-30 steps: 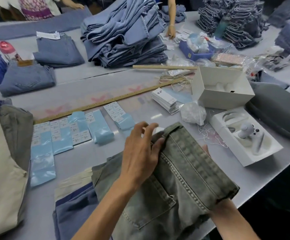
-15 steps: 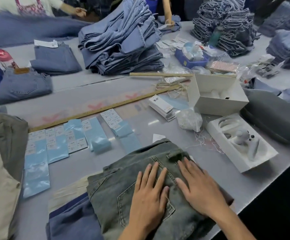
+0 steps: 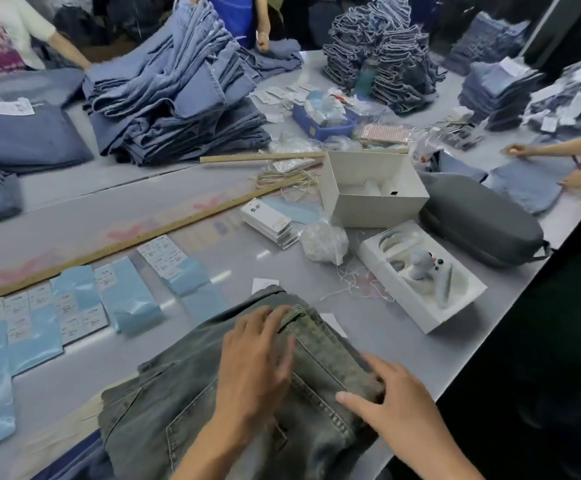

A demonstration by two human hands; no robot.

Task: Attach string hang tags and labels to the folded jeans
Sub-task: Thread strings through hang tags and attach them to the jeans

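The folded jeans (image 3: 212,403), grey-green denim with a back pocket up, lie at the near edge of the grey table (image 3: 368,344), on top of a darker blue garment (image 3: 74,462). The left hand (image 3: 254,362) lies flat on the cloth with fingers relaxed and spread toward the belt loop and waistband, gripping nothing. The right hand (image 3: 393,407) rests on the right-hand fold, fingers straight and pointing left, also holding nothing.

Two white paper tags (image 3: 264,284) peek out from under the far edge of the jeans. To the left lie rows of blue plastic sleeves with white printed stickers (image 3: 74,306); the print is too small to read. Behind them a long wooden ruler (image 3: 126,245) runs slantwise across the table. Further back sits a stack of white hang tags (image 3: 270,221) with dark handwritten marks I cannot make out, a bundle of pale string (image 3: 282,180), a crumpled clear bag (image 3: 323,242), an open white box (image 3: 372,188) and a white moulded tray (image 3: 424,275) holding a small grey device. A grey zipped case (image 3: 479,220) lies to the right. Stacks of blue jeans (image 3: 178,91) fill the far side, where other people's arms work.
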